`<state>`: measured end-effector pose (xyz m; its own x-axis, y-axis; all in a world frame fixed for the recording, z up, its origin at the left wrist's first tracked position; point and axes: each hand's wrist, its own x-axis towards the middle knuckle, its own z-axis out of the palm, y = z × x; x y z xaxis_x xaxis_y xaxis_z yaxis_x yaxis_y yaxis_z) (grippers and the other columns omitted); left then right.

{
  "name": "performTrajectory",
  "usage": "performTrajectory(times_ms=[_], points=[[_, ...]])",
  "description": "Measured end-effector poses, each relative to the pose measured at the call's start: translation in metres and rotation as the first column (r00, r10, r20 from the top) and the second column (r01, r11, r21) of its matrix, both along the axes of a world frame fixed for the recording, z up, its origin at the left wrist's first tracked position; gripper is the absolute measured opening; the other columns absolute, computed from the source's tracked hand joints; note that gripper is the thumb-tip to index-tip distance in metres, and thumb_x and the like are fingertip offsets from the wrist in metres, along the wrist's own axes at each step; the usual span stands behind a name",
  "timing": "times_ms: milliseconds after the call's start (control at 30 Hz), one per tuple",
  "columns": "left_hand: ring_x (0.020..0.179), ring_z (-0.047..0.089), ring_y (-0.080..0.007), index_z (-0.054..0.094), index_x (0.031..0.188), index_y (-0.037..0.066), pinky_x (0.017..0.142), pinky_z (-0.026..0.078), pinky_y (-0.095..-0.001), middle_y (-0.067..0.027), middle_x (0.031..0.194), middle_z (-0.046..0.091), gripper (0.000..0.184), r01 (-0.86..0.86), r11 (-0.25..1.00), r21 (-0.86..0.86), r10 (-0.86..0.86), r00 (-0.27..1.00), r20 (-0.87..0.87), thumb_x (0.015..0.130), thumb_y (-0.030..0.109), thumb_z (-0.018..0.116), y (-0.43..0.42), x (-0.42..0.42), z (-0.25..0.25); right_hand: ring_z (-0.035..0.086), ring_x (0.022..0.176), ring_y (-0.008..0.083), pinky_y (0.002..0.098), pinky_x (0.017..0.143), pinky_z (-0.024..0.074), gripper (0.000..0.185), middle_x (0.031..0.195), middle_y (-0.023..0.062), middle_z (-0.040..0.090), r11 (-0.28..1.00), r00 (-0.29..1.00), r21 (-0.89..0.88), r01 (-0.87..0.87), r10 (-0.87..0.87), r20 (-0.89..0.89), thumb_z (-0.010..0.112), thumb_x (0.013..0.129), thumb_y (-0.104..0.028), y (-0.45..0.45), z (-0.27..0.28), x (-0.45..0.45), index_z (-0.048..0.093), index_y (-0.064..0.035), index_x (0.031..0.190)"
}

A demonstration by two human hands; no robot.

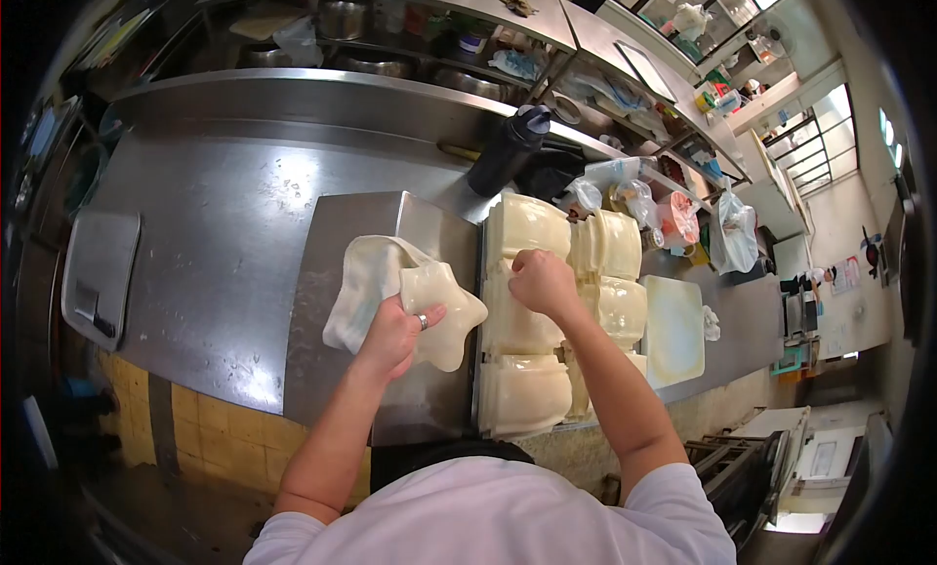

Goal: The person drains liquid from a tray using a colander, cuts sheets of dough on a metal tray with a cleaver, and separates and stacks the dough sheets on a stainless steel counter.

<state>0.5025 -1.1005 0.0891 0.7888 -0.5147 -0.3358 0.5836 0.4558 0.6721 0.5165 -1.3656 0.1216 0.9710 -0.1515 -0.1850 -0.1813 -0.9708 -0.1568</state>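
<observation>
My left hand [392,336], with a ring on one finger, grips a soft pale dough sheet [446,316]. The sheet hangs in folds over and around that hand, above a raised steel work surface [317,380]. To the right, my right hand [543,284] is closed with its knuckles up, over the middle of a tray of dough sheets; what its fingers pinch, if anything, is hidden. Glossy stacks of dough sheets [527,394] fill the tray in two columns. Another dough stack [618,311] lies just right of my right forearm.
A black bottle [508,153] stands behind the dough. A pale cutting board [675,331] lies right of the tray, near plastic bags [734,231]. Left, a metal tray [101,262] rests on the steel counter [210,233]. Pots [344,19] sit on the back shelf.
</observation>
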Motion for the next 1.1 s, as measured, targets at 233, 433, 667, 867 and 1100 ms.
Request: performTrajectory(times_ms=[233, 433, 667, 867, 1100], points=[[0.102, 0.066, -0.0196, 0.062, 0.122, -0.002, 0.090, 0.054, -0.0354, -0.0093, 0.113, 0.069, 0.029, 0.004, 1.000, 0.019, -0.004, 1.000, -0.003, 0.093, 0.000, 0.066, -0.001, 0.002, -0.002, 0.067, 0.099, 0.0389, 0.0460, 0.085, 0.0562, 0.030, 0.103, 0.0208, 0.069, 0.992, 0.999, -0.126, 0.015, -0.019, -0.026, 0.065, 0.074, -0.015, 0.019, 0.004, -0.004, 0.066, 0.0011, 0.099], [0.101, 0.067, -0.0193, 0.062, 0.122, -0.002, 0.089, 0.055, -0.0353, -0.0089, 0.113, 0.070, 0.029, 0.013, 1.000, 0.009, -0.013, 1.000, -0.002, 0.093, 0.000, 0.067, 0.001, 0.003, -0.001, 0.065, 0.103, 0.0381, 0.0426, 0.084, 0.0578, 0.033, 0.105, 0.0237, 0.068, 0.966, 0.999, -0.260, 0.006, -0.015, -0.033, 0.066, 0.077, -0.012, 0.039, -0.012, -0.002, 0.061, 0.0063, 0.104], [0.101, 0.067, -0.0190, 0.062, 0.122, -0.001, 0.088, 0.055, -0.0351, -0.0088, 0.113, 0.070, 0.029, 0.005, 0.999, 0.033, -0.005, 1.000, 0.010, 0.093, 0.000, 0.066, 0.004, 0.004, 0.006, 0.068, 0.102, 0.0353, 0.0380, 0.082, 0.0586, 0.033, 0.105, 0.0230, 0.068, 0.931, 0.995, -0.365, -0.022, -0.015, -0.097, 0.065, 0.080, -0.011, 0.044, -0.019, 0.007, 0.060, 0.0065, 0.108], [0.102, 0.067, -0.0192, 0.062, 0.122, -0.002, 0.089, 0.054, -0.0348, -0.0090, 0.113, 0.070, 0.030, 0.016, 1.000, 0.019, -0.017, 1.000, 0.008, 0.093, 0.000, 0.066, 0.007, 0.005, 0.005, 0.070, 0.100, 0.0364, 0.0413, 0.084, 0.0579, 0.030, 0.103, 0.0226, 0.070, 0.957, 0.996, -0.285, 0.058, -0.073, -0.044, 0.062, 0.081, -0.009, 0.036, -0.013, 0.011, 0.061, 0.0059, 0.107], [0.101, 0.067, -0.0199, 0.062, 0.123, -0.003, 0.088, 0.055, -0.0353, -0.0100, 0.113, 0.070, 0.030, 0.032, 0.999, 0.004, -0.032, 0.999, 0.008, 0.093, 0.001, 0.067, 0.008, 0.006, 0.003, 0.069, 0.102, 0.0380, 0.0447, 0.087, 0.0563, 0.025, 0.104, 0.0234, 0.070, 0.967, 0.995, -0.244, 0.074, -0.087, -0.043, 0.061, 0.081, -0.009, 0.037, -0.008, 0.011, 0.063, 0.0044, 0.101]])
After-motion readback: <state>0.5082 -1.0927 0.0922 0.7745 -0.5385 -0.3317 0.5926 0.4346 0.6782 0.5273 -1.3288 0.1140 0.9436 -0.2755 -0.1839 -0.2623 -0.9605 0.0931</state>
